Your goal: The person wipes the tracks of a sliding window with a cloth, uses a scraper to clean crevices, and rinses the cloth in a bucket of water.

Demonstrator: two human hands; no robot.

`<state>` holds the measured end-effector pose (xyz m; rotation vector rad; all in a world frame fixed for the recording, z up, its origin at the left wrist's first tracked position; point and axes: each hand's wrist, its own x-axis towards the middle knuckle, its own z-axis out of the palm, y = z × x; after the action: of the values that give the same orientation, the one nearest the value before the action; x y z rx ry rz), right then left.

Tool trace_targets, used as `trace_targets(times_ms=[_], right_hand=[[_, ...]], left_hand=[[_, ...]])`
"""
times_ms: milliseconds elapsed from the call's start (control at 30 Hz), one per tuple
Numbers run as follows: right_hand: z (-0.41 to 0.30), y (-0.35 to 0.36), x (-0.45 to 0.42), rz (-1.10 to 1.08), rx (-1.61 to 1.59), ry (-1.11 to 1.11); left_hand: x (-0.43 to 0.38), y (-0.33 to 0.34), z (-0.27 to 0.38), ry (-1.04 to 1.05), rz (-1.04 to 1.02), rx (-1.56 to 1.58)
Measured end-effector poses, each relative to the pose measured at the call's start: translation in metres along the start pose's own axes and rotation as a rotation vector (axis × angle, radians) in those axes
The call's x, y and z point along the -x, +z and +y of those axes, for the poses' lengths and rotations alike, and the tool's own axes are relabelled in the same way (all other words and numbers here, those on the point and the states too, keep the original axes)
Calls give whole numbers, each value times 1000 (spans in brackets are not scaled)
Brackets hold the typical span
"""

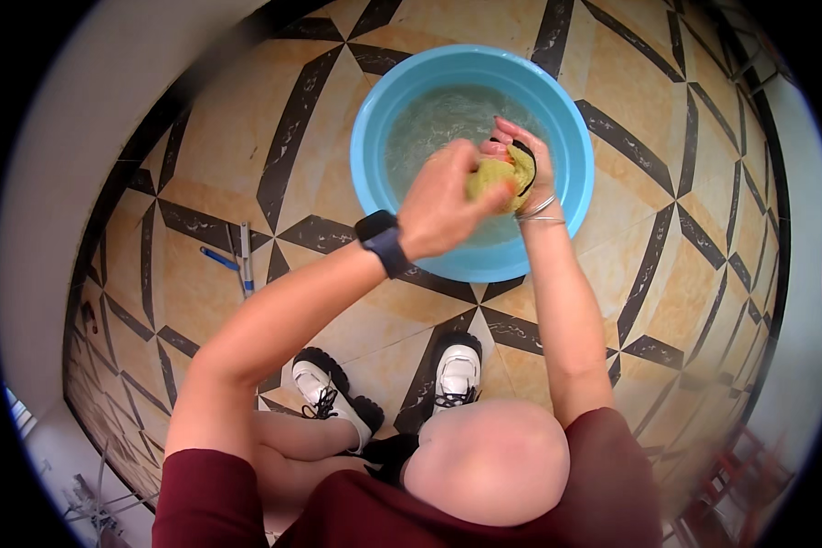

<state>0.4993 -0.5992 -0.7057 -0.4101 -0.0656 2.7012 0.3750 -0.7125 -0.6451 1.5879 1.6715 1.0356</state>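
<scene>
A yellow cloth item with black edging (499, 179) is between my two hands, above the water in a light blue plastic basin (476, 268). My left hand (442, 195), with a dark watch at the wrist, presses on the item from the left side, its fingers somewhat blurred. Beneath and to the right of it, my right hand (531, 164), with thin silver bangles at the wrist, cups the same item, palm turned up. Cloudy water (438, 113) partly fills the basin. Just what kind of article the yellow cloth is cannot be told.
The basin stands on a patterned tile floor (390, 318). Left of it lie a blue-handled tool (219, 258) and a silver and blue stick-like object (246, 253). My white shoes (459, 373) are below the basin. A red frame-like object (733, 472) stands at the lower right.
</scene>
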Motion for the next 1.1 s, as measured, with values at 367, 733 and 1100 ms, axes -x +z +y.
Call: trace_targets(times_ms=[367,733,1100], right_hand=[[-7,67,-7,-34,702,-83],[39,111,30,-596,140,-579],[6,161,63,-433,655,-490]], left_hand=[[2,-28,-9,-715,-453,1520],[-2,27,91,-466,-553,2766],[10,-48,116,-519,-499,1602]])
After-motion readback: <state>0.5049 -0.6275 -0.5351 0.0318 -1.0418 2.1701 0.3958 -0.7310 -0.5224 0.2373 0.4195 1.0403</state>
